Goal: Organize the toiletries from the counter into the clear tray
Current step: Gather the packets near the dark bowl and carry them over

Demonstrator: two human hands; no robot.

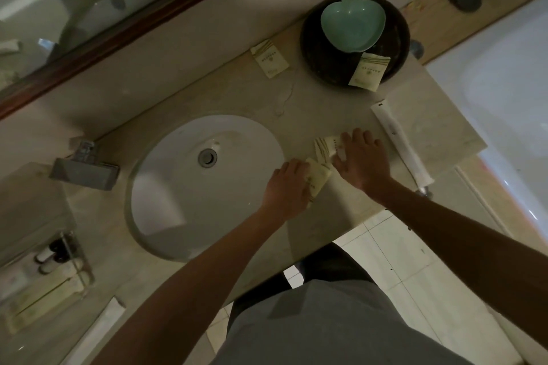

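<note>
Two hands on small packets by the sink

I see my left hand (286, 187) gripping a cream packet (318, 179) on the bench (326, 104); my right hand (363, 157) lies open on another packet (326, 147). The clear tray (80, 264) sits far left.

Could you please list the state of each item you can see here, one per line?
Left hand: gripping a cream packet.
Right hand: pressing on a second packet on the counter.
Packet by the wall: lying flat on the counter.
Packet on the dark plate: overhanging its rim.
Green apple-shaped dish: empty, on the plate.
Long white sachet: lying near the counter edge.
Sink: empty.
Clear tray: partly filled.
</note>
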